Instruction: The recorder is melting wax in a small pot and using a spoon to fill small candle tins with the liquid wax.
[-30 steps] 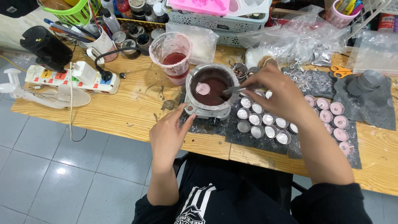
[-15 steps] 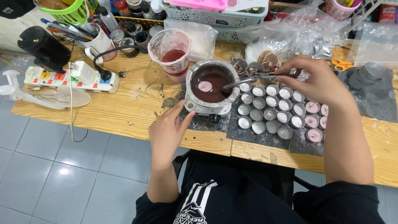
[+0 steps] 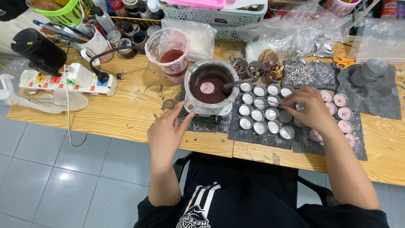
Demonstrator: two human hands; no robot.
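— On the wooden bench (image 3: 126, 112), what do you see from the head camera?

— A small metal pot (image 3: 209, 86) sits on a little white heater. It is full of dark red melted wax, with a pale round bit floating on top. A spoon (image 3: 237, 83) leans in it, handle to the right.

— Where are the hands?

— The left hand (image 3: 166, 133) rests on the bench just beside the heater, at its left front corner. Its fingers (image 3: 179, 110) are loosely spread and point up at the heater. They hold nothing.

— And the other one?

— The right hand (image 3: 310, 110) is over the small silver cups (image 3: 259, 114). The cups stand in rows on a dark mat, right of the pot. Its fingers (image 3: 291, 101) are pressed together and pinch something thin just above one cup. It is too small to tell what.

— What else is near?

— Pink-filled cups (image 3: 341, 107) stand past the right hand. A clear plastic cup (image 3: 168, 52) with red liquid stands behind the pot. A white power strip (image 3: 67, 80) lies far to the left. Orange scissors (image 3: 342, 62) lie at the back right.
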